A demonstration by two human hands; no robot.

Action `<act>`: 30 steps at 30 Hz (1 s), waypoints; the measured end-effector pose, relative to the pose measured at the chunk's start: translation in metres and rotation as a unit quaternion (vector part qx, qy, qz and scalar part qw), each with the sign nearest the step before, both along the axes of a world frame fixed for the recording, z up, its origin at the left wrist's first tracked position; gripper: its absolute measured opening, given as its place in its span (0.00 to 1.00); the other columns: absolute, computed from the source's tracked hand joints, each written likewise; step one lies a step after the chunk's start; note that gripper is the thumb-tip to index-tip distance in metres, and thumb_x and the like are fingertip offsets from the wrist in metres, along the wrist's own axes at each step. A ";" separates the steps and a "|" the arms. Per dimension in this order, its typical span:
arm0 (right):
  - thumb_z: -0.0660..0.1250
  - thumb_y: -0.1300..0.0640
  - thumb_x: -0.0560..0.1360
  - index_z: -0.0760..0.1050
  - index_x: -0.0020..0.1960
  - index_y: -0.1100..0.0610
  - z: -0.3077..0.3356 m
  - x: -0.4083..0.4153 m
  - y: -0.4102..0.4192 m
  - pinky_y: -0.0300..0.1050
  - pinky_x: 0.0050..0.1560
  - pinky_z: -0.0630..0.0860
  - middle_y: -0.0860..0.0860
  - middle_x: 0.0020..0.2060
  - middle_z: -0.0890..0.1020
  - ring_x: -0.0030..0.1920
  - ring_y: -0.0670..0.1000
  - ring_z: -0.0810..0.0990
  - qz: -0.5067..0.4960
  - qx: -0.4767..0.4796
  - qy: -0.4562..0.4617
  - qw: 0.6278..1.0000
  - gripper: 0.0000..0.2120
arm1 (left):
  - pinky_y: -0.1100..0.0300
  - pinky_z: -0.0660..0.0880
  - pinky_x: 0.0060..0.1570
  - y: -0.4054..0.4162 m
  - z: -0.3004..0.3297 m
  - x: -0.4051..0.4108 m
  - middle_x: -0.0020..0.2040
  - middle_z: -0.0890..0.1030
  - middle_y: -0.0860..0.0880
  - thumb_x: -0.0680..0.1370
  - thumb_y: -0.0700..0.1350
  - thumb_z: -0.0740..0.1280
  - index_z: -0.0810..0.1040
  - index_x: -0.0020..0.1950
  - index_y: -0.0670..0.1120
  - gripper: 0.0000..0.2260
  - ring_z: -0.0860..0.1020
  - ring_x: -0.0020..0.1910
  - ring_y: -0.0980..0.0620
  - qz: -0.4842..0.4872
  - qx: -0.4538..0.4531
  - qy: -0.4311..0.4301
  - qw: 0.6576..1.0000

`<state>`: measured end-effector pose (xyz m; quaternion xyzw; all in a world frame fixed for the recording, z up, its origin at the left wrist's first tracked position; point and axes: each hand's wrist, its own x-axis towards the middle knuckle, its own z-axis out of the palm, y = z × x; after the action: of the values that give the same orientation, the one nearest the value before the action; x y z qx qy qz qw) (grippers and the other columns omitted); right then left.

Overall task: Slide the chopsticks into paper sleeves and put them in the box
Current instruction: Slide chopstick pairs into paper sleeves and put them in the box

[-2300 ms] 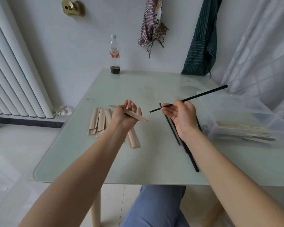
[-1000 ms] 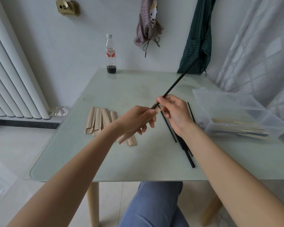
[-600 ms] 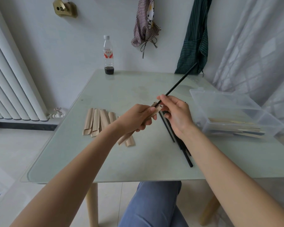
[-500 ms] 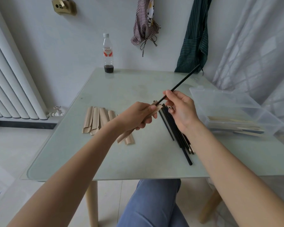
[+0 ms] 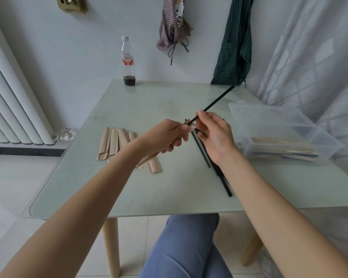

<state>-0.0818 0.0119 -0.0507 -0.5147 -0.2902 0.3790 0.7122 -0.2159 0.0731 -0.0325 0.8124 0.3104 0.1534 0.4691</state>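
My left hand (image 5: 165,137) grips a tan paper sleeve (image 5: 147,160), its open mouth pointing up and right. My right hand (image 5: 213,135) pinches a black chopstick (image 5: 217,100) whose near tip sits in the sleeve's mouth; the far end slants up toward the back right. Several loose black chopsticks (image 5: 219,173) lie on the table under my right wrist. Several empty sleeves (image 5: 113,142) lie in a row to the left. A clear plastic box (image 5: 273,119) stands at the right and holds sleeved chopsticks (image 5: 297,152).
A glass-topped table (image 5: 149,193) carries everything. A plastic bottle (image 5: 128,61) with dark liquid stands at the back edge. A radiator (image 5: 10,93) is on the left, and cloths hang on the wall behind. My knee (image 5: 187,243) shows below the front edge.
My hands came together from apart. The chopstick swung to slant up and right, its near tip went into the sleeve's mouth, and my right fingers shifted up along it.
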 end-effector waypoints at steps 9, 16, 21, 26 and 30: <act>0.66 0.57 0.76 0.77 0.43 0.55 0.013 0.008 0.001 0.36 0.41 0.71 0.46 0.36 0.79 0.37 0.43 0.77 0.005 0.019 0.035 0.999 0.04 | 0.65 0.61 0.25 0.003 0.006 -0.004 0.28 0.66 0.52 0.82 0.50 0.54 0.72 0.37 0.46 0.17 0.63 0.24 0.54 0.001 0.037 0.027 0.999; 0.66 0.54 0.76 0.77 0.44 0.55 0.007 0.000 0.007 0.38 0.43 0.70 0.47 0.36 0.79 0.38 0.44 0.76 0.034 -0.026 -0.055 0.998 0.05 | 0.64 0.64 0.26 0.006 0.005 -0.003 0.29 0.69 0.51 0.82 0.51 0.54 0.73 0.38 0.45 0.17 0.65 0.25 0.54 0.009 0.050 0.017 0.999; 0.56 0.45 0.80 0.79 0.47 0.61 -0.002 0.008 0.010 0.39 0.37 0.73 0.54 0.40 0.83 0.38 0.49 0.80 0.014 -0.124 -0.192 0.974 0.22 | 0.66 0.68 0.24 0.015 -0.006 -0.007 0.32 0.73 0.51 0.82 0.49 0.56 0.75 0.39 0.45 0.16 0.70 0.25 0.54 0.064 0.079 0.009 0.995; 0.60 0.58 0.78 0.75 0.49 0.65 -0.034 0.022 0.014 0.49 0.44 0.75 0.59 0.48 0.80 0.47 0.58 0.78 0.021 -0.367 -0.557 0.745 0.10 | 0.65 0.64 0.24 0.021 -0.013 -0.009 0.30 0.73 0.51 0.81 0.49 0.57 0.78 0.47 0.43 0.14 0.67 0.26 0.52 0.109 0.063 -0.018 0.992; 0.58 0.67 0.77 0.69 0.40 0.60 -0.040 0.016 0.021 0.46 0.37 0.70 0.60 0.46 0.75 0.39 0.56 0.73 0.013 -0.422 -0.607 0.673 0.08 | 0.64 0.63 0.25 0.020 -0.015 -0.008 0.31 0.74 0.51 0.81 0.48 0.58 0.77 0.51 0.42 0.13 0.66 0.26 0.52 0.116 0.034 -0.037 0.992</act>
<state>-0.0655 0.0329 -0.0909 -0.8732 -0.4747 0.0745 0.0807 -0.2238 0.0929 -0.0476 0.7803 0.3797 0.2469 0.4312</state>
